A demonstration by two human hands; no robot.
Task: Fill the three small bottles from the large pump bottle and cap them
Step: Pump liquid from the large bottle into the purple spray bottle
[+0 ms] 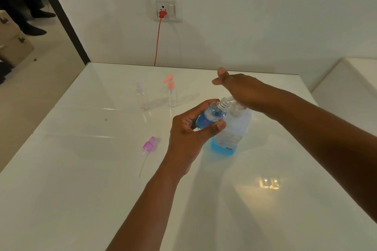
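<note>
— While the right hand [242, 89] lies flat on the pump head with its fingers straight, do you see what the left hand [189, 128] does?

— Yes; its fingers and thumb are curled around a small bottle [211, 116], which it holds tilted, the open neck just under the nozzle; I think it tilts so the blue liquid runs down inside and does not spill.

— And the large pump bottle [234, 128]?

— It stands on the white table [81, 189], directly behind the left thumb, touching the small bottle or nearly so; only a low layer of blue is left at its bottom.

— The small one looks more than half full already; the cap?

— A purple spray cap [150, 144] with its thin tube lies on the table, to the left of the holding fingers, near enough to pick up next, I judge.

— And the others?

— Beyond the fingers, well apart, stand two more: a clear bottle [142, 96] and one with a pink flip cap [172, 91], its lid open; both seem empty and probably wait for their turn.
</note>
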